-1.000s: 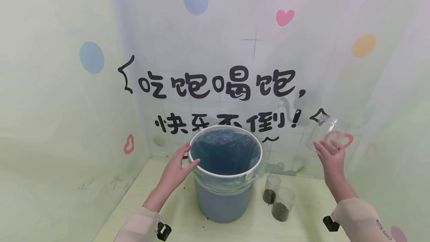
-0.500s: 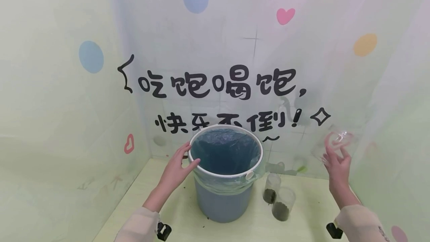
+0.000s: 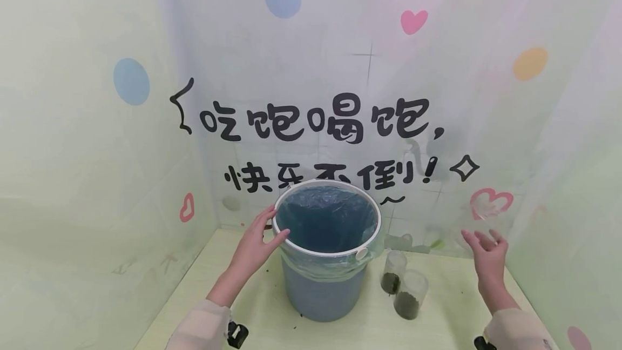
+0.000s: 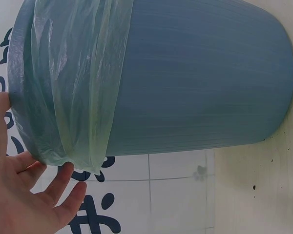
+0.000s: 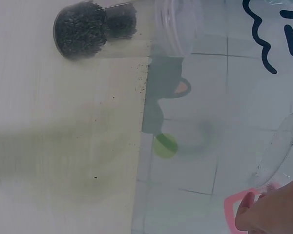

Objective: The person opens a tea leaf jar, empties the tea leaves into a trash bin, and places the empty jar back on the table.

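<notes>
The bin (image 3: 323, 298) is a blue-grey, smooth-walled vessel with a white rim (image 3: 330, 253). It stands upright on the bench (image 3: 452, 290), slightly nearer the bench's left edge than its right. A translucent green liner (image 3: 318, 271) covers the interior and folds over the rim, hanging in loose creases on the outer wall.

The left hand (image 3: 250, 250) rests at the left side of the bin. Its thumb and fingers are spread wide apart; the thumb touches the rim at the front, and the fingertips touch the lined wall just below it.

The right hand (image 3: 489, 261) is raised above the bench's far right corner, well apart from the left hand. Its partly curled fingers and thumb hold a clear jar (image 5: 282, 146). The jar is colourless, with fine dark specks at its round end; its outline is faint in the head view.

A front filled jar (image 3: 407, 305) and a rear filled jar (image 3: 390, 283), both transparent and containing dark granules, stand between the bin and the bench's right edge. Dark specks (image 3: 295, 328) lie on the bench.
</notes>
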Available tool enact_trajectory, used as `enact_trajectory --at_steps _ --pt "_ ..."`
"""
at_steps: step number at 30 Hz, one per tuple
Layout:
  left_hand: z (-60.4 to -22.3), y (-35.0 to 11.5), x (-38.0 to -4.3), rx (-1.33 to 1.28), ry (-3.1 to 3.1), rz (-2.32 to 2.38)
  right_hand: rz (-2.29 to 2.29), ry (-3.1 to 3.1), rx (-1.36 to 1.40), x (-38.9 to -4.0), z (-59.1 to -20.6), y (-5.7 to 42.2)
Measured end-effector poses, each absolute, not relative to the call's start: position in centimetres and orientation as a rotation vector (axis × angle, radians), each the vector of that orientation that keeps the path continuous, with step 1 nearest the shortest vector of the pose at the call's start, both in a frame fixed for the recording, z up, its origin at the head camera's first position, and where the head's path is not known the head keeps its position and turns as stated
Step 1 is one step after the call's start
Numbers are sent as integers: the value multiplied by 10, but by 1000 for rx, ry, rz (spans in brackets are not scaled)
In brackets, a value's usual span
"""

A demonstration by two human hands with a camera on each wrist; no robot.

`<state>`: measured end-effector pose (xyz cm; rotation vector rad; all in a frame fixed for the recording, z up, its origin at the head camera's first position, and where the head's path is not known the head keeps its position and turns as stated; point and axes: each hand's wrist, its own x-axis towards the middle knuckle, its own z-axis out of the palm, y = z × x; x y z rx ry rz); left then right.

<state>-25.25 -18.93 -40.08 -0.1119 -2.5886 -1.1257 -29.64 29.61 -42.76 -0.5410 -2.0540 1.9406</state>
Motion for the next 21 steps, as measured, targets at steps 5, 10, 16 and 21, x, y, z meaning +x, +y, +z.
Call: enact_trajectory --at_steps 5,10,16,21 --pt "-400 -189 -251 -116 -2583 -1132 1859 -2132 -557 -296 -443 299" --pt "-398 -189 -251 -110 -2596 -1150 1800 -2178 -556 -297 -457 301" --pt "-399 -189 -252 -106 -2598 -1142 1704 -2254 -533 -296 -474 303" --pt "-399 -189 -251 -104 -2597 -1135 1645 -2291 -484 -292 -484 301"
